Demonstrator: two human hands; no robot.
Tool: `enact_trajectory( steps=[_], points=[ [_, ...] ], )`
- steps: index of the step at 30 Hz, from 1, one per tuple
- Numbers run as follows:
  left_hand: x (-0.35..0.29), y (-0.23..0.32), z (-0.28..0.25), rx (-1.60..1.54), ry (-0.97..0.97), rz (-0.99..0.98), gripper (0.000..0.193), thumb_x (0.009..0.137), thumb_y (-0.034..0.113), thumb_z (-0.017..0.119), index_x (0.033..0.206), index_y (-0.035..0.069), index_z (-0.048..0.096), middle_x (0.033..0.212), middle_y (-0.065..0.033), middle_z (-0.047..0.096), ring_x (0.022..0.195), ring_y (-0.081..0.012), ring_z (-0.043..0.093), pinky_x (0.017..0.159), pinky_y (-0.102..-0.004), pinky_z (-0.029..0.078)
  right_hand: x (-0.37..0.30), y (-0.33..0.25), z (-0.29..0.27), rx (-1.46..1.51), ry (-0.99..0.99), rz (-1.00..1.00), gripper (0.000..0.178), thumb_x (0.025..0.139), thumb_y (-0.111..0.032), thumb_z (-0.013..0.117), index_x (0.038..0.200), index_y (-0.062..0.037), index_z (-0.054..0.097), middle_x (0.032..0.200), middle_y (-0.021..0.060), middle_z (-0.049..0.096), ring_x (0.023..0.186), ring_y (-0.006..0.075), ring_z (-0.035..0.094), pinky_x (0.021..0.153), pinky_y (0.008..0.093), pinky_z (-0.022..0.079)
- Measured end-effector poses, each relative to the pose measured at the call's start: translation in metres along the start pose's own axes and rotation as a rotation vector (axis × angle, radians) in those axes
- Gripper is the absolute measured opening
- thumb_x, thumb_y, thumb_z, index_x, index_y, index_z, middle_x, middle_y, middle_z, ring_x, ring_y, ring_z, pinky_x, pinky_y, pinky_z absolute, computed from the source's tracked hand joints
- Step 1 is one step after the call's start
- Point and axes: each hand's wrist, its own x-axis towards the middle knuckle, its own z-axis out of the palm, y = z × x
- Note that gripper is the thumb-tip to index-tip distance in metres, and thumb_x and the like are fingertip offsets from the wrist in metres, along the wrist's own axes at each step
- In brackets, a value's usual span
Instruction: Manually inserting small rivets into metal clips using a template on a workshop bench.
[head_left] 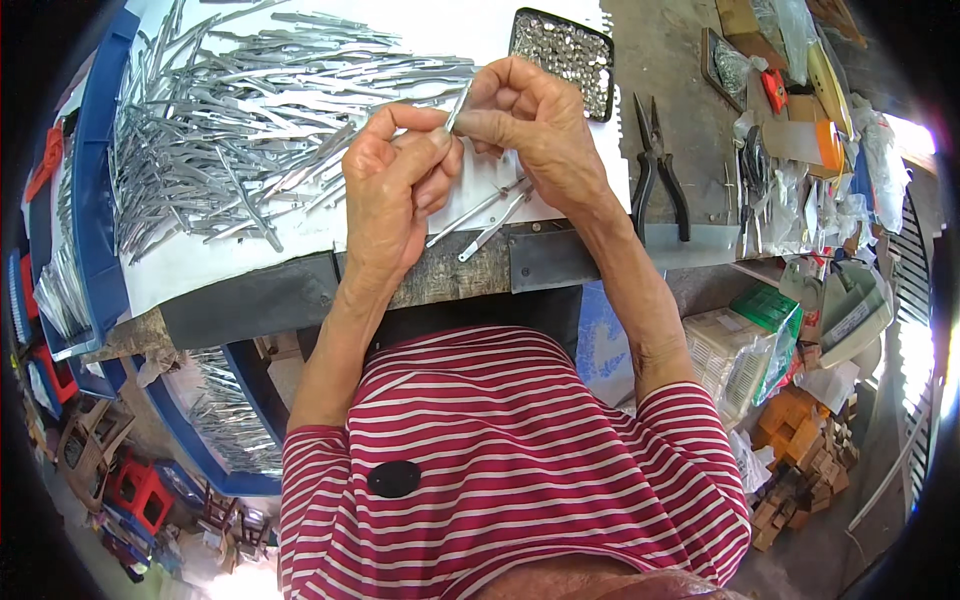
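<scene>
I see both hands meeting over the near edge of the workbench, pinched together on one slim metal strip (459,105): the left hand (395,195) closes thumb and forefinger on its lower end, the right hand (535,125) curls its fingers round the upper part, so the strip stands nearly upright between them, its shiny tip poking out above the knuckles. Just under the hands, two more loose metal pieces (490,218) lie slanted on the white sheet (220,270) that covers the bench top, reaching toward its near edge. Toward the left of that sheet sprawls a big heap of metal blanks (230,130), thin, bright and tangled, pointing every way. At the far edge, right of the hands, sits a dark tray of small shiny parts (565,55), its contents fine and grainy in look. Right of the sheet the bare grey workbench (665,90) shows, rough and dull, with black-handled pliers (658,175) lying on it, jaws toward the far edge. Along the left edge runs a blue crate (95,200). The right end is crowded with clear plastic bags (840,215); below it stand a white ribbed box (730,355) and small wooden blocks (800,450) on the floor.
</scene>
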Motion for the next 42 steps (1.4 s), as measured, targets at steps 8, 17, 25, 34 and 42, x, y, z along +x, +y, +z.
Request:
enact_trajectory(
  steps=[8, 17, 25, 34, 42],
  points=[
    [-0.003, -0.005, 0.007, 0.303, 0.136, 0.17, 0.01, 0.081, 0.003, 0.052, 0.091, 0.0, 0.05, 0.062, -0.0041, 0.053, 0.043, -0.0014, 0.032, 0.039, -0.0158, 0.022, 0.0, 0.001, 0.005, -0.098, 0.054, -0.007, 0.015, 0.073, -0.002, 0.063, 0.083, 0.0009, 0.053, 0.068, 0.0026, 0.056, 0.059, 0.0063, 0.053, 0.051, 0.0177, 0.043],
    [-0.002, -0.009, 0.007, 0.492, 0.158, 0.276, 0.008, 0.083, 0.003, 0.052, 0.09, 0.001, 0.05, 0.063, -0.0005, 0.054, 0.048, -0.0003, 0.039, 0.042, -0.0145, 0.028, -0.002, 0.003, 0.011, -0.19, 0.101, -0.094, 0.013, 0.075, 0.002, 0.059, 0.085, 0.0023, 0.051, 0.069, 0.0044, 0.056, 0.059, 0.0072, 0.055, 0.051, 0.0179, 0.045],
    [-0.003, -0.01, 0.009, 0.512, 0.158, 0.317, 0.007, 0.083, 0.004, 0.051, 0.09, 0.001, 0.05, 0.064, 0.0004, 0.054, 0.05, -0.0001, 0.04, 0.043, -0.0141, 0.029, -0.005, 0.003, 0.015, -0.188, 0.104, -0.121, 0.009, 0.078, 0.002, 0.055, 0.085, 0.0021, 0.05, 0.07, 0.0044, 0.056, 0.06, 0.0068, 0.055, 0.051, 0.0175, 0.046],
    [-0.003, -0.009, 0.009, 0.489, 0.158, 0.286, 0.007, 0.083, 0.005, 0.052, 0.09, 0.001, 0.051, 0.064, 0.0018, 0.053, 0.05, 0.0003, 0.041, 0.043, -0.0141, 0.03, -0.007, 0.01, 0.019, -0.469, 0.143, -0.34, 0.013, 0.079, 0.003, 0.05, 0.091, 0.0034, 0.045, 0.065, 0.0116, 0.058, 0.058, 0.0133, 0.059, 0.049, 0.0246, 0.047],
    [-0.003, -0.007, 0.006, 0.411, 0.144, 0.216, 0.007, 0.083, 0.002, 0.049, 0.089, 0.0, 0.048, 0.063, -0.0008, 0.053, 0.051, -0.0023, 0.044, 0.044, -0.0154, 0.034, -0.007, 0.017, 0.024, -0.673, 0.159, -0.567, 0.016, 0.078, 0.004, 0.047, 0.094, 0.0046, 0.044, 0.065, 0.0174, 0.057, 0.058, 0.0273, 0.061, 0.049, 0.0322, 0.048]
  ],
)
